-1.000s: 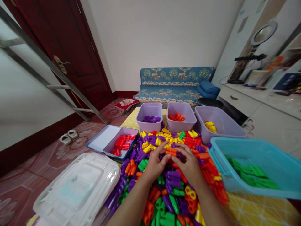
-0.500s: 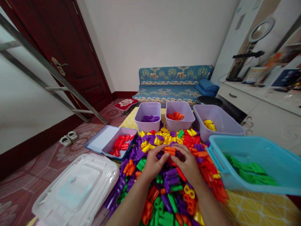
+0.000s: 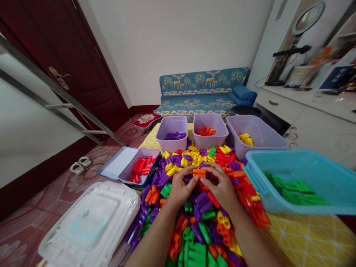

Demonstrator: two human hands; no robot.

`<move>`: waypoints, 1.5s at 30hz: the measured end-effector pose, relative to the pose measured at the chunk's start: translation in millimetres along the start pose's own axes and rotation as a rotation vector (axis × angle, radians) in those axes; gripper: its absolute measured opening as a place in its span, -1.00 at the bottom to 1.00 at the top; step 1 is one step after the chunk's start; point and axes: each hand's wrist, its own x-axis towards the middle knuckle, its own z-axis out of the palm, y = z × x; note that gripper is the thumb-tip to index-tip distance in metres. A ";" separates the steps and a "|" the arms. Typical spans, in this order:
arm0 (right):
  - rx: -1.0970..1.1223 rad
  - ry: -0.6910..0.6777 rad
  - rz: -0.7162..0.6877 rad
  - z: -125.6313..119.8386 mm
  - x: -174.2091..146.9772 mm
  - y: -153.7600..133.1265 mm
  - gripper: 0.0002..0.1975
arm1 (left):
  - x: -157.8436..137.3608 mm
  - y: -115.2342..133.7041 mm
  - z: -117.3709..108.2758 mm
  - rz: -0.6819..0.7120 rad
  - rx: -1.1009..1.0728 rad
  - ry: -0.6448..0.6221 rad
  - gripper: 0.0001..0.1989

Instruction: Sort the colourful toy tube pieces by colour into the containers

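Note:
Between the fingertips of both hands is an orange plastic building piece [image 3: 199, 172], made of short tubes side by side. My left hand [image 3: 180, 187] pinches its left side, and my right hand [image 3: 219, 185] grips it from the right. Both hands are just above a large heap of bullet-shaped plastic pieces [image 3: 198, 230] in purple, green, orange, red and yellow. Under the palms, part of the heap is hidden.
Behind the heap stand lilac bins with purple pieces [image 3: 175, 136], orange pieces [image 3: 205, 131] and yellow pieces [image 3: 246, 139]. A turquoise bin [image 3: 261, 181] at right holds green pieces. At left are a case with red pieces [image 3: 142, 167] and a white lid [image 3: 91, 218].
The camera view has shifted slightly, so the bins and sofa sit a little higher. Both hands still hold the orange piece in nearly the same place.

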 end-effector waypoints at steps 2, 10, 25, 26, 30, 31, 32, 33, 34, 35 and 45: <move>0.000 0.014 0.002 0.0 0.0 -1.4 -0.79 | -0.5 -1.1 0.0 -0.007 0.022 0.006 -0.71; 0.061 0.028 -0.017 3.1 -0.1 2.8 -0.88 | 0.9 -0.6 -0.4 0.075 0.056 -0.017 -0.83; 0.135 0.167 0.193 -9.5 -2.8 -8.6 -0.69 | 1.2 -4.2 -0.1 0.080 0.088 0.111 -0.80; 0.133 0.130 0.206 -14.5 -0.9 -10.1 -0.68 | 1.3 -4.3 0.2 0.080 0.091 0.112 -0.81; -0.041 -0.183 0.208 -36.9 17.1 -17.3 -0.78 | 1.8 -1.6 0.9 0.077 0.099 0.102 -0.82; -0.089 -0.235 0.203 -41.1 24.4 -19.3 -0.81 | 1.8 -0.9 0.9 0.078 0.100 0.099 -0.82; -0.108 -0.237 0.202 -44.2 32.5 -21.2 -0.83 | 1.8 -0.4 0.8 0.081 0.100 0.097 -0.82; -0.087 -0.182 0.201 -45.9 40.9 -23.2 -0.81 | 1.8 -0.2 0.8 0.083 0.101 0.096 -0.82; -0.032 -0.082 0.193 -46.4 49.1 -25.1 -0.77 | 1.8 -0.4 0.7 0.085 0.102 0.095 -0.82; 0.043 0.041 0.175 -45.8 56.4 -26.7 -0.70 | 1.7 -1.0 0.6 0.087 0.102 0.094 -0.82; -0.520 0.220 -0.016 -40.3 50.3 23.0 -0.55 | 1.6 -4.6 1.1 0.108 0.110 0.083 -0.83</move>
